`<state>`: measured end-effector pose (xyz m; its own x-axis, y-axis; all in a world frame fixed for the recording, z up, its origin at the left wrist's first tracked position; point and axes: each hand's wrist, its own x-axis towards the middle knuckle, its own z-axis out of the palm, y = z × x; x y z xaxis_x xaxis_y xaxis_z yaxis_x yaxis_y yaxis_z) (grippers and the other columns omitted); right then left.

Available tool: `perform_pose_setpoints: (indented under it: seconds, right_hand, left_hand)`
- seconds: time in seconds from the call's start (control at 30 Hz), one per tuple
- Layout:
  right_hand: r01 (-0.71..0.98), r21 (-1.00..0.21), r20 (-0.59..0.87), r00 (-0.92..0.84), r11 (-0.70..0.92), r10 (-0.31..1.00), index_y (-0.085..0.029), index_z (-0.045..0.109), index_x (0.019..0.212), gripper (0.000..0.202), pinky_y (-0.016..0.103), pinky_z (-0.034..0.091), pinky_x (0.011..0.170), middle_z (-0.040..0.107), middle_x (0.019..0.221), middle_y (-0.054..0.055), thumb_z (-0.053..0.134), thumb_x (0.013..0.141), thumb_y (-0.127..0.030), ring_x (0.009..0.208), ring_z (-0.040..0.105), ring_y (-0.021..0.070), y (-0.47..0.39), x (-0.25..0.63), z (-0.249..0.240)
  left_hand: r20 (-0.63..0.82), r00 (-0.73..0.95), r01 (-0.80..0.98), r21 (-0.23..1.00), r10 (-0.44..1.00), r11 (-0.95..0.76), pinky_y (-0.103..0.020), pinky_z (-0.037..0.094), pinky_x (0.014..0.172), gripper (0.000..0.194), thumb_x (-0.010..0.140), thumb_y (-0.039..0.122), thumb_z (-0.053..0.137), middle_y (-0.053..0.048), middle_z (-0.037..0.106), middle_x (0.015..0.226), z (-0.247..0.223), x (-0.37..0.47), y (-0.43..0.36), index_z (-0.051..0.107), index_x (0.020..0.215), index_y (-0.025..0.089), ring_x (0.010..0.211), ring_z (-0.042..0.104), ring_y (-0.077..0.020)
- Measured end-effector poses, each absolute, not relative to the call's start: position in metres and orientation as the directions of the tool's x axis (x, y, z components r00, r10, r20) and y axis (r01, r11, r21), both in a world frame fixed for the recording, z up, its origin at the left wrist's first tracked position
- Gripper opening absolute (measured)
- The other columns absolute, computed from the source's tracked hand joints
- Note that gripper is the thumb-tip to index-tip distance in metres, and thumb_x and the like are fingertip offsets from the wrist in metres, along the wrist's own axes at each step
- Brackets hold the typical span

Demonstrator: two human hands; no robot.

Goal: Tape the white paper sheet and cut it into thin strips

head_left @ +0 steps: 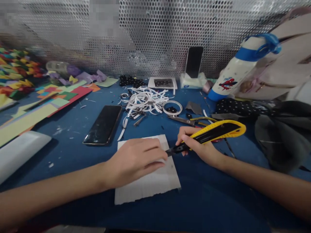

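My right hand (199, 147) grips a yellow and black box cutter (213, 131), its tip pointing left toward my other hand. Fingers bent and close together, my left hand (139, 158) is over a white sheet of card (143, 189) with a rough front edge. Something small and white shows under those fingertips; what it is stays hidden. The cutter's tip is right beside the left fingertips, above the card's right side. Behind the right hand lie scissors (181, 120) with yellow handles, partly covered by the cutter.
A black phone (103, 124) lies left of the card. Behind are a heap of white paper strips (145, 98) and a tape roll (172, 108). Coloured paper (70, 100) covers the left. A bottle (239, 68), a propped phone (194, 61) and dark cloth (283, 139) stand or lie to the right.
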<state>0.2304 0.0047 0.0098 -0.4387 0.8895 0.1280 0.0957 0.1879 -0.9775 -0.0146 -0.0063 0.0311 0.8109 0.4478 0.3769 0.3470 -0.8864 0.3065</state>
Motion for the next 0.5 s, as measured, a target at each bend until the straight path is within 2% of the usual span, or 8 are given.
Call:
perform_pose_setpoints:
  seconds: [0.13,0.23,0.33,0.5]
  right_hand:
    - [0.091,-0.984,0.101,-0.437,0.156,0.894,-0.016,0.062,0.074,0.033,0.02,0.048,0.048,0.06,0.059,-0.001,0.055,0.095,-0.04,0.049,0.058,0.0098,0.005,0.229,0.009]
    - [0.071,-0.987,0.096,-0.442,0.142,0.892,-0.016,0.061,0.074,0.032,0.019,0.048,0.048,0.059,0.062,-0.001,0.056,0.095,-0.04,0.05,0.058,0.0091,0.006,0.23,0.006]
    - [0.066,-0.988,0.093,-0.451,0.138,0.887,-0.016,0.061,0.074,0.032,0.018,0.047,0.049,0.059,0.061,-0.002,0.056,0.096,-0.039,0.05,0.057,0.0087,0.006,0.232,0.005]
    - [0.078,-0.987,0.09,-0.455,0.14,0.886,-0.016,0.061,0.076,0.03,0.018,0.046,0.049,0.06,0.062,-0.001,0.055,0.096,-0.037,0.051,0.058,0.0094,0.007,0.233,0.004]
  left_hand:
    - [0.431,0.836,0.307,0.144,0.339,-0.941,-0.028,0.032,0.059,0.017,0.099,0.014,0.047,0.0,0.055,0.083,0.025,-0.002,-0.005,0.063,0.096,0.021,0.069,0.047,-0.0135]
    - [0.438,0.848,0.303,0.061,0.298,-0.951,-0.031,0.029,0.061,0.019,0.097,0.014,0.05,0.0,0.055,0.081,0.018,0.01,-0.001,0.063,0.084,0.019,0.069,0.045,-0.0152]
    - [0.453,0.837,0.319,0.049,0.306,-0.946,-0.033,0.028,0.064,0.026,0.097,0.014,0.049,0.0,0.057,0.082,0.011,0.017,0.001,0.06,0.074,0.019,0.071,0.045,-0.0159]
    - [0.433,0.834,0.345,0.075,0.343,-0.935,-0.033,0.028,0.067,0.026,0.096,0.013,0.047,0.0,0.057,0.083,0.007,0.016,0.001,0.059,0.074,0.019,0.073,0.045,-0.0162]
